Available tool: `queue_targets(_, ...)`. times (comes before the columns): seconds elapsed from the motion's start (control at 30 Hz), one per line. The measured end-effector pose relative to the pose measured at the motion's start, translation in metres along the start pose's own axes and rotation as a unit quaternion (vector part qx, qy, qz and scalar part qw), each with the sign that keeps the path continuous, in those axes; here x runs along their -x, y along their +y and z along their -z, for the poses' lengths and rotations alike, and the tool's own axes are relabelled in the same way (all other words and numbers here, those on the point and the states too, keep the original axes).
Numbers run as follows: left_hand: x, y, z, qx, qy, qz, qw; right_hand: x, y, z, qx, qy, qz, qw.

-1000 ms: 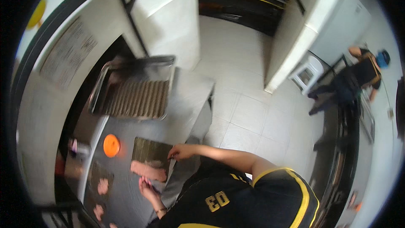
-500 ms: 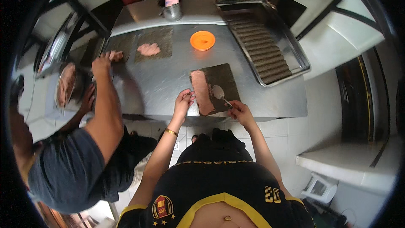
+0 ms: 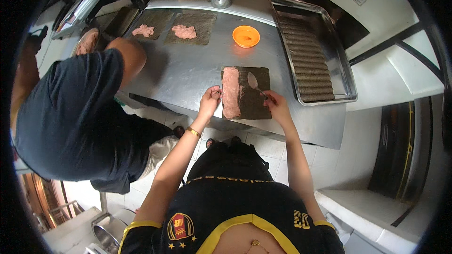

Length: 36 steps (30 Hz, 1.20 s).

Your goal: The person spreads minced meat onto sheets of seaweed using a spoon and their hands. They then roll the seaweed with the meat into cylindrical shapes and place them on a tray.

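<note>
**Pink paste being spread on a dark seaweed sheet**

Pink paste is laid in a strip down the left part of a dark seaweed sheet, which lies flat near the front edge of the steel table. The sheet's left edge is pinched by the left hand, fingers closed together on it. A spoon is gripped by the right hand, its bowl resting on the bare part of the sheet. Spreading appears to be the step in hand; an even push of paste across the sheet seems called for next.

Just beyond, an orange bowl is set, and a long metal tray of finished rolls stands to the right. Two more sheets with paste lie farther back, near a co-worker in a dark shirt. Nothing is seen blocking the sheet.
</note>
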<state>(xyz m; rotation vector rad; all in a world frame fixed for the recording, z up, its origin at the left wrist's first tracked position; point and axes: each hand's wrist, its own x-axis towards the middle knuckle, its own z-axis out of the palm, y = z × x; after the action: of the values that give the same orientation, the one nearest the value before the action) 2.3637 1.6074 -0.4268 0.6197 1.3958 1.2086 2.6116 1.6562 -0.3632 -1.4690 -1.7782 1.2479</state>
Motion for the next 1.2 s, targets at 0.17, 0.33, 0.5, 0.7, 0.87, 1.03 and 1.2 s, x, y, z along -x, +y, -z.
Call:
queue_targets(0.17,-0.015,0.015,-0.006,0.039,0.028,-0.005,0.999,-0.016,-0.013,0.008,0.182,0.001,0.133,0.974)
queue_targets(0.33,-0.021,0.023,-0.007,0.065,0.023,0.0,0.998,-0.019,-0.02,-0.009,0.34,-0.004,0.229,0.912)
queue_targets(0.5,-0.024,0.026,-0.003,0.083,0.006,-0.011,0.996,-0.029,-0.03,-0.019,0.453,-0.008,0.315,0.834)
queue_targets(0.7,-0.025,0.02,0.001,0.093,-0.006,-0.026,0.995,-0.051,-0.036,-0.027,0.509,-0.021,0.344,0.789)
queue_targets(0.87,-0.031,0.016,0.0,0.09,-0.002,-0.027,0.996,-0.071,-0.041,-0.027,0.499,0.005,0.373,0.782)
queue_targets(1.03,-0.035,0.01,0.0,0.094,-0.004,-0.043,0.995,-0.095,-0.043,-0.028,0.495,0.011,0.377,0.783)
queue_targets(1.2,-0.039,0.008,0.001,0.087,0.004,-0.034,0.996,-0.121,-0.05,-0.032,0.51,-0.022,0.346,0.787)
